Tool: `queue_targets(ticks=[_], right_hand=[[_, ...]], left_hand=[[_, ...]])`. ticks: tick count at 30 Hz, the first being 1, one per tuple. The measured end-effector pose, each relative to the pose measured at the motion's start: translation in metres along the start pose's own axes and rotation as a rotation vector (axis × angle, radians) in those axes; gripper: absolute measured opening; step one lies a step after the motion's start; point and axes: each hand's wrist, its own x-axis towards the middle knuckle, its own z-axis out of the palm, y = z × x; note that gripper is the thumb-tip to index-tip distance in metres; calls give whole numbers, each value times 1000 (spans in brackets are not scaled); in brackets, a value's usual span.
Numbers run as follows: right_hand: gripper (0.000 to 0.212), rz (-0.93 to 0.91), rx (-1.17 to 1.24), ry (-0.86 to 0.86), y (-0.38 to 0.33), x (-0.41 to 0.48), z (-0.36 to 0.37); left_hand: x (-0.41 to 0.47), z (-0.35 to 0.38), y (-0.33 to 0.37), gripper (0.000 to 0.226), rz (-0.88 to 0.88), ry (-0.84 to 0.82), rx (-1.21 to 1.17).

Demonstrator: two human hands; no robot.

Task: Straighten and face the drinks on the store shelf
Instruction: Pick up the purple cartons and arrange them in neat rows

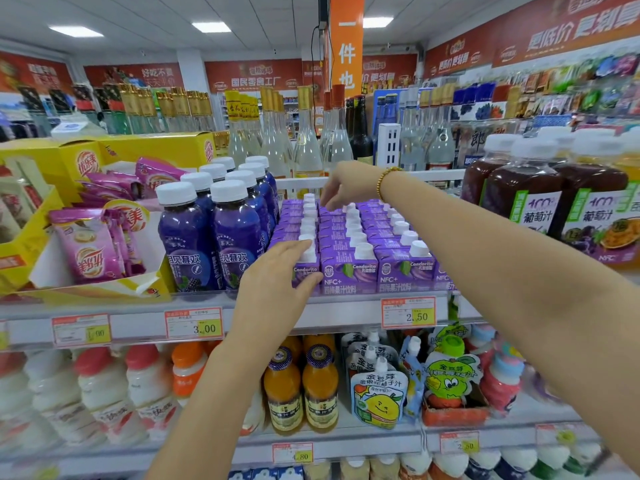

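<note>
Purple Condorito NFC+ cartons: left hand grips front carton; right hand at rear, grip unclear.

The cartons are purple with white caps, white lettering and a green leaf. The bottles beside them are deep blue-violet, with white caps and dark printed berries. The grape juice bottles are dark maroon with white-and-green labels. The display box is yellow with a red-orange logo; its sachets are magenta. Price tags are white, red-edged, with a yellow patch. The bracelet is gold beads — the banner orange with white characters.
</note>
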Motion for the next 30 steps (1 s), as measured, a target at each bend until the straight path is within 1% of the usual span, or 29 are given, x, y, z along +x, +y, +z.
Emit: queue_targets(ticks=[3, 6, 9, 11, 14, 18, 21, 22, 25, 26, 28, 30], right_hand=[[23, 88, 35, 17, 11, -20, 0], [25, 172, 162, 30, 16, -28, 7], [36, 282, 101, 58, 17, -25, 12], [38, 311, 86, 49, 16, -26, 12], [37, 299, 86, 62, 13, -32, 10], [38, 248, -60, 133, 5, -38, 16], [35, 234, -112, 161, 3, -43, 17], [33, 225, -101, 178, 4, -44, 15], [15, 212, -47, 278, 1, -52, 0], [12, 197, -46, 323, -1, -57, -7], [10, 152, -58, 363, -8, -70, -17], [17, 99, -102, 400, -17, -91, -20]], left_hand=[[0, 0, 1, 55, -8, -1, -4], [1, 0, 2, 55, -16, -5, 3], [0, 0, 2, 55, -25, -4, 4], [0, 0, 3, 55, -30, 0, -7], [-1, -2, 5, 54, -36, 8, -22], [-1, -3, 8, 53, -50, 21, -49], [-1, -3, 9, 53, -51, 24, -57], [-1, -3, 9, 53, -51, 23, -60], [0, -3, 9, 53, -55, 12, -73], [-1, -3, 10, 52, -61, 13, -101], [-4, -6, 15, 49, -111, 57, -260], [-8, -11, 25, 41, -183, 124, -467]])
